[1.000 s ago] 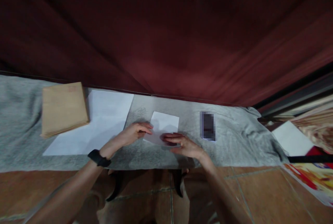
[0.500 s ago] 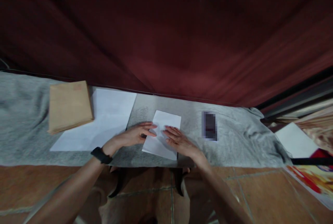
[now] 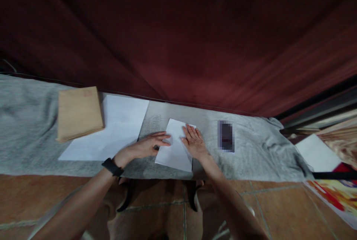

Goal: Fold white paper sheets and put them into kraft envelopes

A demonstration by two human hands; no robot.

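A small folded white paper (image 3: 174,151) lies on the grey cloth (image 3: 251,158) that covers the table. My left hand (image 3: 147,146) rests flat at the paper's left edge, fingertips on it. My right hand (image 3: 194,141) lies palm down on the paper's upper right part, fingers spread toward its far corner. Neither hand grips anything. A black band is on my left wrist.
A stack of white sheets (image 3: 117,128) lies left of the paper, with a pile of brown envelopes (image 3: 79,113) overlapping its left side. A dark phone (image 3: 226,136) sits to the right. A dark red curtain (image 3: 178,39) hangs behind. More paper and coloured prints are at far right.
The folded paper has been laid out flat. My right hand slid up across it from its near edge to its upper right part. My left hand stayed at the left edge.
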